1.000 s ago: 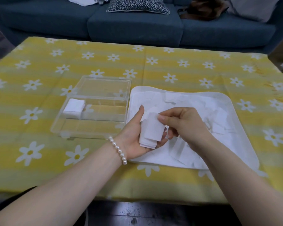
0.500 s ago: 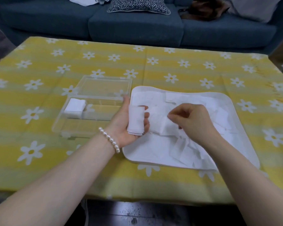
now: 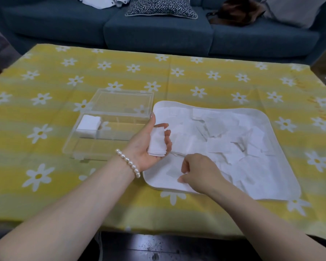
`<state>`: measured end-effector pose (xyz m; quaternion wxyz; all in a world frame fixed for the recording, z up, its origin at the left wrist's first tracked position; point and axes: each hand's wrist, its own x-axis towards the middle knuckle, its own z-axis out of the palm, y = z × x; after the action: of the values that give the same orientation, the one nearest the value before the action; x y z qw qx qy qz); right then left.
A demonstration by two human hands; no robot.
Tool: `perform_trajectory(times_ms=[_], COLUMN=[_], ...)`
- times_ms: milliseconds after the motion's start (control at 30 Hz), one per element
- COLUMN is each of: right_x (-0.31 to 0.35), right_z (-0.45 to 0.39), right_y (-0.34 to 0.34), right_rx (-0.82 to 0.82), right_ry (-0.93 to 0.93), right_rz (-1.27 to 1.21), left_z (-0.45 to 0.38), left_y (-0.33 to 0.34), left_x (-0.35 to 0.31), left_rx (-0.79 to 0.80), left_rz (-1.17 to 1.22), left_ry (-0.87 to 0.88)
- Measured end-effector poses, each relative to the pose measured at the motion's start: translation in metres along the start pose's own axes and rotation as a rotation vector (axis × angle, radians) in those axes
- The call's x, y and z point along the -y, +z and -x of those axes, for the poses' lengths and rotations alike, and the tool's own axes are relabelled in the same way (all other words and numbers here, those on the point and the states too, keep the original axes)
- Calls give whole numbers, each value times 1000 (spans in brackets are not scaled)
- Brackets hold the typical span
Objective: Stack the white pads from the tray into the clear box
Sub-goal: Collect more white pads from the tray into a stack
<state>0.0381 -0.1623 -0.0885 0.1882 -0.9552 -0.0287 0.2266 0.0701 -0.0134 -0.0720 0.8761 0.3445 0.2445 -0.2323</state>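
The clear box (image 3: 70, 146) lies open on the yellow cloth, its lid folded back, with one stack of white pads (image 3: 88, 123) in its far left compartment. To its right the white tray (image 3: 279, 140) holds several loose white pads (image 3: 224, 132). My left hand (image 3: 139, 149), palm up at the tray's left edge, grips a small stack of pads (image 3: 157, 145) between thumb and fingers. My right hand (image 3: 199, 170) is over the tray's near left corner, its curled fingers pinching a single pad (image 3: 172, 171) that lies on the tray floor.
The table is covered by a yellow cloth with white daisies (image 3: 196, 72). A blue sofa (image 3: 158, 34) with cushions stands just behind it. The table's front edge (image 3: 158, 229) runs under my forearms, with dark floor below.
My right hand has left the stack and moved from the tray's middle down to its near left corner. My left hand, still holding the stack, has stayed by the box's right end.
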Motion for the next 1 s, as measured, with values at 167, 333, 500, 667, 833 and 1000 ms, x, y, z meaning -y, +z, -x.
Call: perform_trajectory(times_ms=[167, 333, 500, 667, 833, 1000], right_x=[-6, -5, 10, 8, -45, -61], right_z=[-1, 3, 15, 15, 7, 6], right_y=[-8, -40, -35, -43, -88, -68], right_rx=[-131, -515, -65, 193, -127, 192], right_ry=[-39, -107, -81, -138, -226, -195], right_rz=[-192, -985, -1477, -1247, -337, 251], left_z=[-4, -4, 1, 2, -1, -1], left_y=[-2, 1, 9, 10, 4, 3], left_x=[5, 10, 25, 29, 23, 30], left_rx=[4, 65, 215, 178, 127, 126], left_rz=[8, 64, 36, -28, 96, -20], left_ry=[26, 62, 24, 54, -9, -137])
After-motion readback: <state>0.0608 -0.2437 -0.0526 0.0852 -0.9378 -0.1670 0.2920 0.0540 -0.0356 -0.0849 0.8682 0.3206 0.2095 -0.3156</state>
